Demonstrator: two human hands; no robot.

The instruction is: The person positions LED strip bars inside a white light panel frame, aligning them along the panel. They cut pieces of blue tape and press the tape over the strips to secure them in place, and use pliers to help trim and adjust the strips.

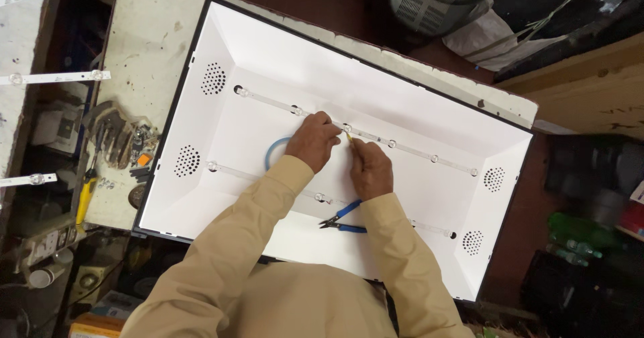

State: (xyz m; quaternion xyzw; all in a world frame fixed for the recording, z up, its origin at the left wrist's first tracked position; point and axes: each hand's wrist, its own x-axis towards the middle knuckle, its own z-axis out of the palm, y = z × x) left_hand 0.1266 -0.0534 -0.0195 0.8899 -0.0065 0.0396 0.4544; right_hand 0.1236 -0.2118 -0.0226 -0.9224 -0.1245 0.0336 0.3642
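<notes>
Bright glaring centre, dim soft edges

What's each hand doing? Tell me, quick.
Left hand: fingers pressed on the LED strip, holding nothing visible.
Right hand: closed on a yellow tool.

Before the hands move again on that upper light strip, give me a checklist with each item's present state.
1. Both hands on the work: ok. Left hand and right hand meet at the upper LED strip.
2. Tool in right hand: ok, a thin yellow-tipped tool points at the strip; its tip contact cannot be told.
3. Upper strip lying flat in the white panel tray: cannot tell, the hands cover part of it.
4. Blue-handled cutters within reach: ok, lying in the tray by the right forearm.
5. Blue tape roll: ok, beside the left wrist, partly hidden.
6. Lower LED strip: cannot tell, the arms hide its middle.
</notes>
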